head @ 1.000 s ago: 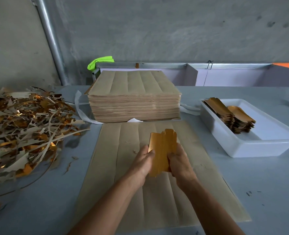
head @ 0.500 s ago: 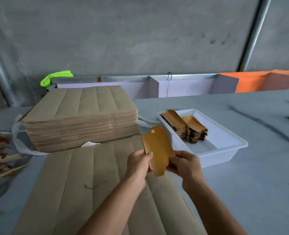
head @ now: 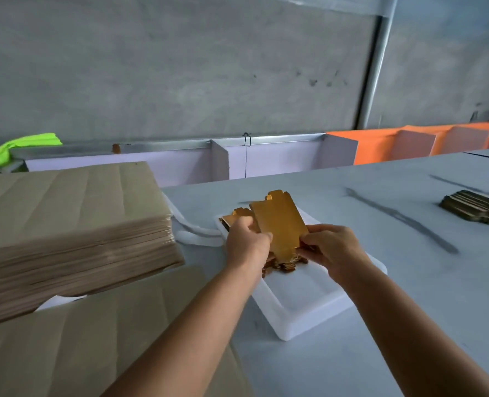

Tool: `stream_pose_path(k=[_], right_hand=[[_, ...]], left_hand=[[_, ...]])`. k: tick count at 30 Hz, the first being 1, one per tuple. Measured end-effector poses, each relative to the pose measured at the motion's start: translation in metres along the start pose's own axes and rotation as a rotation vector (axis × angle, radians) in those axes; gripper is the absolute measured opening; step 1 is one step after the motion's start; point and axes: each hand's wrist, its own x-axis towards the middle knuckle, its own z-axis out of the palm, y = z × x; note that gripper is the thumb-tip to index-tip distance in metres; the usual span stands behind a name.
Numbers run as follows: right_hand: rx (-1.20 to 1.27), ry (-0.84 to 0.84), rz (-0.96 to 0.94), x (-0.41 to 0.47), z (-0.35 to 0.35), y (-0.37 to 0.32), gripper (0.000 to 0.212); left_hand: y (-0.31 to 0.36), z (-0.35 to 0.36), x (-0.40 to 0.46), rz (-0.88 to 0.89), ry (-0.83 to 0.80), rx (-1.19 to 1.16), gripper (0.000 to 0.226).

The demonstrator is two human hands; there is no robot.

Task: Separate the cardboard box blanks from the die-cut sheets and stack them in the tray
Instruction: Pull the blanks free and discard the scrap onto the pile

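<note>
Left of the hands, tall stack of die-cut sheets [head: 74,224], still plenty to strip. Left hand [head: 247,243] and right hand [head: 330,249] pinching one gold blank [head: 280,224], held over tray [head: 300,308]; beneath, some stacked blanks [head: 280,263] already in.

A grey desk [head: 409,282] is shown, marked with a long dark smear [head: 400,219] toward its right side. A neon-green cloth [head: 22,146] is draped at the far left, behind the desk's back edge. Along that edge, lavender partition panels [head: 266,161] are capped by a metal rail [head: 165,144], from which a small wire hook [head: 246,138] is hung. Orange panels [head: 395,144] are set to the right of these. A grey concrete wall [head: 180,67] is seen behind, crossed by an upright metal pipe [head: 376,73].
</note>
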Motion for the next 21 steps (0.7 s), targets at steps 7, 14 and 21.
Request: stream_pose_path(k=[7, 14, 21], right_hand=[[-0.151, 0.162, -0.095, 0.075, -0.004, -0.008, 0.022], [-0.322, 0.24, -0.146, 0.119, -0.001, 0.002, 0.018], [-0.456, 0.259, -0.195, 0.137, 0.012, 0.018, 0.022]], left_hand=[[-0.019, 0.052, 0.043, 0.063, -0.016, 0.052, 0.032], [-0.035, 0.084, 0.057, 0.145, -0.071, 0.316, 0.028], [-0.042, 0.089, 0.052, 0.234, -0.251, 0.688, 0.02]])
